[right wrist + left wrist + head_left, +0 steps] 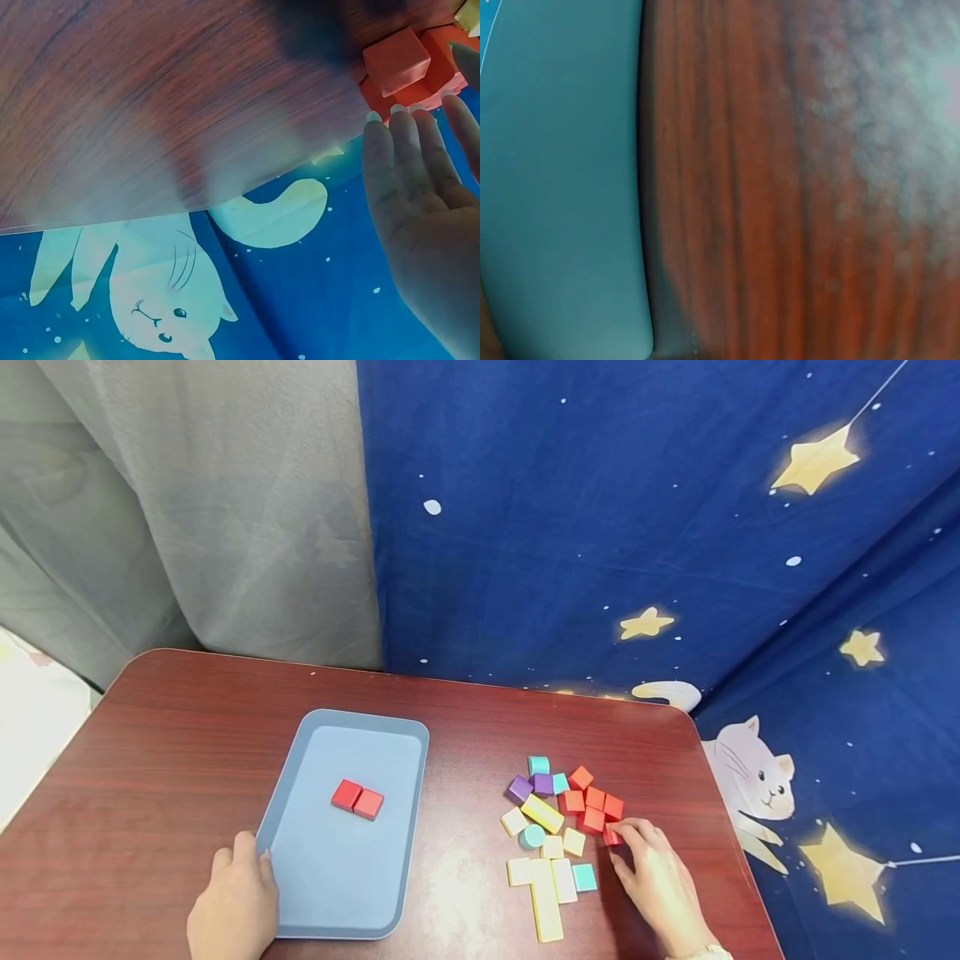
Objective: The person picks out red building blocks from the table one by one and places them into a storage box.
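Observation:
A blue tray (341, 893) lies on the table with two red blocks (347, 794) side by side in it. At its left edge my left hand (234, 897) grips the rim. The tray's side (562, 180) fills the left of the left wrist view. My right hand (660, 872) is at the near right end of a cluster of red blocks (591, 820), thumb and fingertips on either side of one red block (611, 836), partly hidden by the fingers. In the right wrist view the fingers (405, 150) reach to the red blocks (397, 61).
Left of the red cluster lie purple blocks (519, 789), a yellow block (542, 814), a teal cylinder (532, 837), pale yellow blocks (546, 902) and a teal block (584, 877). Blue star-patterned cloth (555, 527) and a grey curtain (262, 510) hang behind the wooden table (187, 752).

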Tool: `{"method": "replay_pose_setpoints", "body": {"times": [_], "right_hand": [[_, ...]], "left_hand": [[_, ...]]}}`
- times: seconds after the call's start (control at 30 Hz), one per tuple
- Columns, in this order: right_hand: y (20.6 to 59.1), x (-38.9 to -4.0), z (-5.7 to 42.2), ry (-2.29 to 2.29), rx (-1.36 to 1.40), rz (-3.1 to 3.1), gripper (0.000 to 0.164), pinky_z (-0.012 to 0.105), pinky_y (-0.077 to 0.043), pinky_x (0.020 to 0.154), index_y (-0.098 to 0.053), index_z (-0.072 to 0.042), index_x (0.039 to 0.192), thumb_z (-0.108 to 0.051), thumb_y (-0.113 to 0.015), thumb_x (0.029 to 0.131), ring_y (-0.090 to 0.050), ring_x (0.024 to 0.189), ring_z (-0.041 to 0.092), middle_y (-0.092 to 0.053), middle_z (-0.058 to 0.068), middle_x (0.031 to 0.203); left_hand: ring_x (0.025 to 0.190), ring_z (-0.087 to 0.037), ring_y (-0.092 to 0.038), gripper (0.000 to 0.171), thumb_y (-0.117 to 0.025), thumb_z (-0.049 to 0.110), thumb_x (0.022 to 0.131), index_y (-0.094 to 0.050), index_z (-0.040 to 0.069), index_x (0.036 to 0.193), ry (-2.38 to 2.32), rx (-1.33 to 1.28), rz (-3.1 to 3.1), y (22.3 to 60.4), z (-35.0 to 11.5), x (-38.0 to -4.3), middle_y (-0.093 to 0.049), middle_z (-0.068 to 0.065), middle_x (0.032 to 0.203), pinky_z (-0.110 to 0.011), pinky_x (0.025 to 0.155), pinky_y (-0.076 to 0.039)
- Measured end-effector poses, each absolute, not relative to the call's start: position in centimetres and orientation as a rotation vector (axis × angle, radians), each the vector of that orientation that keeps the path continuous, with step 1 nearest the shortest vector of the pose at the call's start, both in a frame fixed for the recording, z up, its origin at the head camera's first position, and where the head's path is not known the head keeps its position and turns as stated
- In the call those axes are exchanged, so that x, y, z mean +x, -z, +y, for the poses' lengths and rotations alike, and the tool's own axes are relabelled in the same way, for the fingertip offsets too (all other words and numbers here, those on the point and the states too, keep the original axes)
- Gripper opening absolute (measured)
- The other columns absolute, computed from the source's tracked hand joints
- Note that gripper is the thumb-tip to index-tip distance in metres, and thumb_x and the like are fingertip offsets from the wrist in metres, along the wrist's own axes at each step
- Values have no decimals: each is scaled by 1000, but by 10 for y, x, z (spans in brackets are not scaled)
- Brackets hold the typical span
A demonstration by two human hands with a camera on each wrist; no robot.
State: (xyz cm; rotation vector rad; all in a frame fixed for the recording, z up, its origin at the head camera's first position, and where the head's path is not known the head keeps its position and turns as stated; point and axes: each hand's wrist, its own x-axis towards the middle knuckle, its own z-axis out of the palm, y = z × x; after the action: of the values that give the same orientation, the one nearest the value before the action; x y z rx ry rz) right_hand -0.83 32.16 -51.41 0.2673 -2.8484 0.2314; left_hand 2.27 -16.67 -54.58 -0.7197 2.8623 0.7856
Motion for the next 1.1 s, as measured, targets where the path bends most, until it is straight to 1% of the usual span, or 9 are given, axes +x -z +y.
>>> {"method": "replay_pose_setpoints", "body": {"times": [0.37, 0.57, 0.83, 1.0, 1.1], "right_hand": [[520, -14, 325, -231, 346, -2861, 43, 39, -50, 79, -70, -11, 103, -6, -84, 63, -60, 96, 22, -62, 1, 103], [523, -16, 325, -238, 319, -2899, 43, 40, -50, 78, -68, -10, 105, -5, -83, 64, -61, 96, 23, -62, 2, 103], [526, -17, 322, -256, 214, -2968, 42, 40, -50, 69, -66, -13, 105, -7, -83, 67, -61, 83, 17, -60, -1, 94], [523, -17, 319, -268, 154, -3032, 40, 41, -50, 70, -67, -12, 103, -9, -82, 66, -60, 79, 16, -61, -1, 93], [521, -18, 316, -293, 120, -3077, 39, 40, -50, 71, -67, -11, 103, -11, -80, 66, -57, 75, 15, -60, -1, 91]], "left_hand": [[55, -39, -52, 29, -43, 17, 98, -37, -1, 119, -780, -717, 2895, 547, -165, 24, -46, -24, 100, -49, 49, -38], [53, -40, -50, 28, -44, 17, 97, -38, 0, 117, -797, -719, 2930, 549, -165, 25, -46, -23, 98, -50, 48, -36], [53, -40, -50, 28, -45, 17, 97, -38, 0, 118, -800, -713, 2939, 548, -165, 25, -46, -24, 97, -50, 48, -36], [54, -39, -51, 29, -43, 17, 97, -38, -1, 119, -788, -714, 2911, 547, -166, 25, -46, -24, 97, -49, 49, -38], [54, -39, -51, 28, -43, 17, 97, -38, -1, 119, -793, -716, 2913, 547, -166, 24, -46, -24, 97, -49, 48, -37]]}}
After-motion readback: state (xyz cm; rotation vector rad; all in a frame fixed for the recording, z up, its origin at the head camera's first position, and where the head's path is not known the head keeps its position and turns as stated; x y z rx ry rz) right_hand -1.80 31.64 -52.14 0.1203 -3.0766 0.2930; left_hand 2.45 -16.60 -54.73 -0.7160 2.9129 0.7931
